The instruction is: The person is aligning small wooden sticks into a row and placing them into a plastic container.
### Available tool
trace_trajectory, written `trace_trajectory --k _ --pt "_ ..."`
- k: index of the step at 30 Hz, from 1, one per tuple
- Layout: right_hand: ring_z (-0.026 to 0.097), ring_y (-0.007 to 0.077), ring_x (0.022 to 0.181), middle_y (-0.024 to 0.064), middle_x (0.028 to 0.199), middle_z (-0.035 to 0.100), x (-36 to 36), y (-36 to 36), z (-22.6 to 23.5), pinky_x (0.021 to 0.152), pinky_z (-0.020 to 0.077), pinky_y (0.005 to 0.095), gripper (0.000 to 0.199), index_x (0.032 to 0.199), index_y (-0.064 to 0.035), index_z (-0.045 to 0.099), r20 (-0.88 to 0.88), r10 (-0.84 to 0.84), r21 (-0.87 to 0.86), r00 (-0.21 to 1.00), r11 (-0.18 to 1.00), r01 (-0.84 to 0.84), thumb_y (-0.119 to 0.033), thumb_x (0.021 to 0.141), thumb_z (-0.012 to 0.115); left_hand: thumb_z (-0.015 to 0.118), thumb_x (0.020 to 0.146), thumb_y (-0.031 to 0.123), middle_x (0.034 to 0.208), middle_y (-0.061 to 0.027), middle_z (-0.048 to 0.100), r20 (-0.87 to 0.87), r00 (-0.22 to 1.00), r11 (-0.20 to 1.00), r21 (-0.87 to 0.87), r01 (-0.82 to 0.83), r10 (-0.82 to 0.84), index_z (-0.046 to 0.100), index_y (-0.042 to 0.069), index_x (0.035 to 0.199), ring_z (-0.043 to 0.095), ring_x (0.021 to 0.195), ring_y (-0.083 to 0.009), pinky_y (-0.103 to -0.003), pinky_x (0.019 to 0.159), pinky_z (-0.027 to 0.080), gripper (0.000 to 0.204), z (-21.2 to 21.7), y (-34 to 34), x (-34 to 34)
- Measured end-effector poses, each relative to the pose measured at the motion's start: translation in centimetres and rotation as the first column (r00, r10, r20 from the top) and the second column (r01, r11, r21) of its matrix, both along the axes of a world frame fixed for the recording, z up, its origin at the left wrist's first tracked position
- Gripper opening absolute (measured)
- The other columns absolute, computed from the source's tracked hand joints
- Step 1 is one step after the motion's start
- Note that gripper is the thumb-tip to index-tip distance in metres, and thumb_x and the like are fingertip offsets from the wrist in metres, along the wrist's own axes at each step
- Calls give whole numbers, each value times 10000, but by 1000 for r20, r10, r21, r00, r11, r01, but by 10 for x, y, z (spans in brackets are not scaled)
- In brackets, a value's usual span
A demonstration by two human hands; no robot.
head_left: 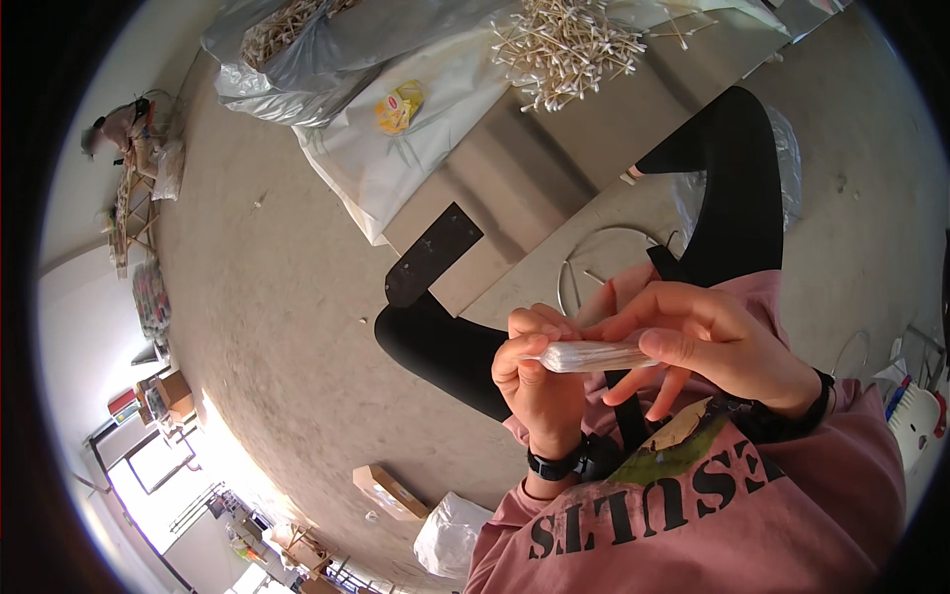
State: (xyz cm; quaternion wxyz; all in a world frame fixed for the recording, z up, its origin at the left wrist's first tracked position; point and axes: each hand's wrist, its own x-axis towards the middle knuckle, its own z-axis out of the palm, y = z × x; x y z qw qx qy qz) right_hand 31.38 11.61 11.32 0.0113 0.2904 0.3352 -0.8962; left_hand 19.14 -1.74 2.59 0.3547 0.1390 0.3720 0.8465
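Observation:
A slim clear plastic packet of cotton swabs (594,356) lies level between my hands, above my lap. At its left end, my left hand (542,381) pinches the plastic with the fingers curled in. My right hand (708,342) grips the other end, thumb on top and some fingers spread below it. The thumb covers part of that end. Beyond my hands, a big heap of loose cotton swabs (569,49) sits on the metal table (539,163).
A grey plastic bag (327,84) holding more swabs lies at the far left, near a small yellow packet (399,107) on white sheeting (346,158). A dark flat bracket (433,255) juts from the table's near edge. An open cardboard box (390,492) and a white bag (450,535) stand on the floor.

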Motion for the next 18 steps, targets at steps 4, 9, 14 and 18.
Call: trace_trajectory --k 4,9,14,18 --pt "691 242 1027 116 1128 609 3 -4 -7 754 614 282 273 1194 58 571 37 -47 132 998 990 42 -149 1027 510 638 936 172 974 -70 566 -149 988 991 -128 -46 27 652 65 953 535 898 -215 -351 768 477 109 1 -4 -1" --pt "665 196 1068 144 1257 617 14 -4 -20 846 585 284 261 1184 45 612 -91 -16 689 996 721 75 -46 940 628 665 862 59 987 -169 647 -566 823 967 -234 -99 -53 629 12 923 651 978 -338 -446 865 530 85 -2 -18 -17" --pt "663 215 1076 186 1291 609 14 -3 -13 855 577 304 254 1145 45 637 -95 -6 683 995 727 69 2 895 654 747 851 110 987 -186 680 -558 829 971 -206 -118 -17 670 -17 860 665 1011 -372 -441 874 548 149 0 -22 -17" --pt "664 250 1095 195 1242 639 15 1 -15 864 569 339 233 1104 34 663 -110 52 779 993 624 53 3 873 663 742 826 36 968 -159 662 -583 812 960 -227 -166 3 582 26 799 662 1012 -347 -468 936 540 162 -3 -24 -14"
